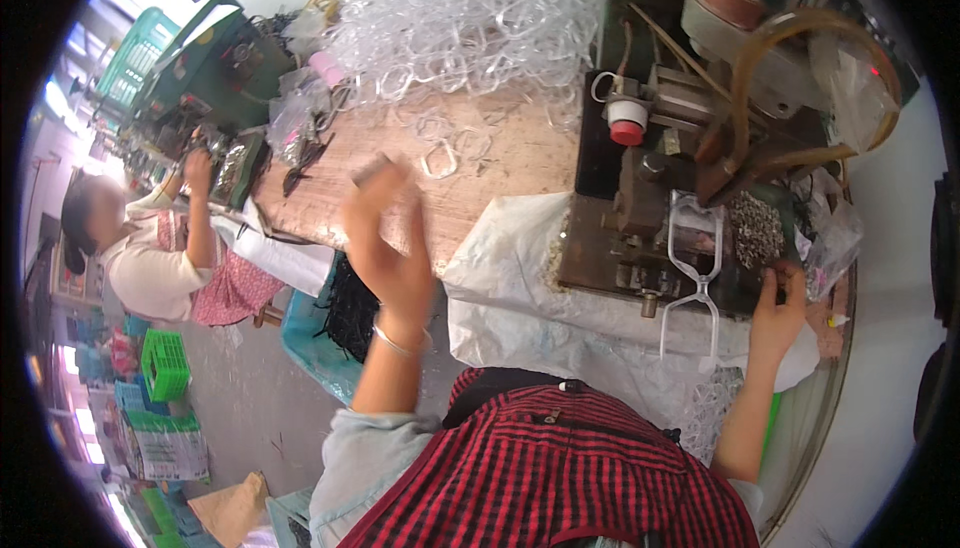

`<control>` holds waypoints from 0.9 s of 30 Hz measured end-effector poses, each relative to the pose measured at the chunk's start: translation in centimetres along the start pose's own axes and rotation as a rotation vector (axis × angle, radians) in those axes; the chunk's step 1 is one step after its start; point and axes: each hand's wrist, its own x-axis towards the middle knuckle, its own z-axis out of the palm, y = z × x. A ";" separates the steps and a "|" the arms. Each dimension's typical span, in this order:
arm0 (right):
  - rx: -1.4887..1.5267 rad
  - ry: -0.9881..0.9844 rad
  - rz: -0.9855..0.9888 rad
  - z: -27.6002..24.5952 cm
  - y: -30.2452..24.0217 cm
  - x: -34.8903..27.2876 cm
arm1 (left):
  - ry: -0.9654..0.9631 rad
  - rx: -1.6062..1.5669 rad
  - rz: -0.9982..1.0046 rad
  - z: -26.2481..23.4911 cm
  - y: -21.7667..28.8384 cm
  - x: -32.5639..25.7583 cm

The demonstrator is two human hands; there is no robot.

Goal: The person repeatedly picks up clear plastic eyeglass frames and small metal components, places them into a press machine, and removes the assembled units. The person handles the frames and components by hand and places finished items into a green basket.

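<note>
A clear plastic eyeglass frame (709, 293) sits on the machine fixture, its upper rim over the metal block and its lower rim hanging past the near edge. My right hand (780, 310) is beside it, fingers bent together at the edge of a heap of small metal parts (756, 232). Whatever its fingertips pinch is too small to make out. My left hand (388, 248) is raised over the near side of the wooden table (400, 138), blurred, its thumb and fingers apart. A grey-brown cover seems to wrap one fingertip.
A big pile of clear eyeglass frames (465, 23) fills the table's back. The machine (722, 18), with a red button and a looping hose (745, 78), stands right. White sheeting (510, 258) hangs below. A co-worker (150, 258) sits left, near a blue bin (310, 333) of black pieces.
</note>
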 end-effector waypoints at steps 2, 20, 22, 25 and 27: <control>0.121 -0.010 -0.014 -0.2 0.3 0.9 | -0.072 -0.062 -0.232 0.1 -5.7 4.3; 0.185 -0.055 -0.129 -3.0 -5.6 -0.8 | -0.266 -0.172 -0.642 8.5 -13.9 1.2; 0.396 -0.125 -0.224 -0.2 -9.3 1.5 | -0.174 -0.410 -0.547 9.2 -12.0 1.1; 0.614 -0.150 -0.089 4.1 -11.4 3.6 | -0.192 -0.649 -0.569 9.8 -6.0 0.5; 0.651 -0.046 -0.161 5.7 -11.9 2.3 | -0.173 -0.760 -0.625 8.6 -0.6 -0.1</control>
